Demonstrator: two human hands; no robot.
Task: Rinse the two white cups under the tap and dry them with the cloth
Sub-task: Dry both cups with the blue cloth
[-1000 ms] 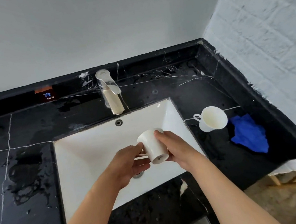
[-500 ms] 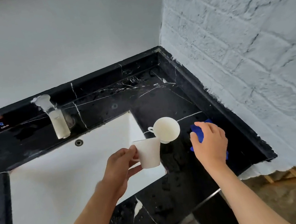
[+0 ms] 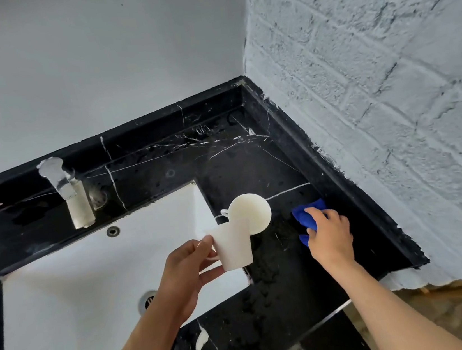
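On the wet black tabletop [image 3: 270, 302], the right hand [image 3: 330, 235] closes on the blue cloth [image 3: 306, 217] for drying; the left hand [image 3: 186, 268] grips one white cup [image 3: 233, 246] by its handle above the sink [image 3: 64, 299].

A glossy, wet black marble tabletop [image 3: 252, 166] is seen around the smooth white sink [image 3: 62, 285]; beside it, matt white cups [image 3: 235, 247], soft blue cloth [image 3: 306, 217], and rough painted brick [image 3: 375, 97].

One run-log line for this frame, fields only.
left hand: holds white ceramic cup | right hand: grasping crumpled blue cloth | second white cup: on black marble counter | phase: drying begins
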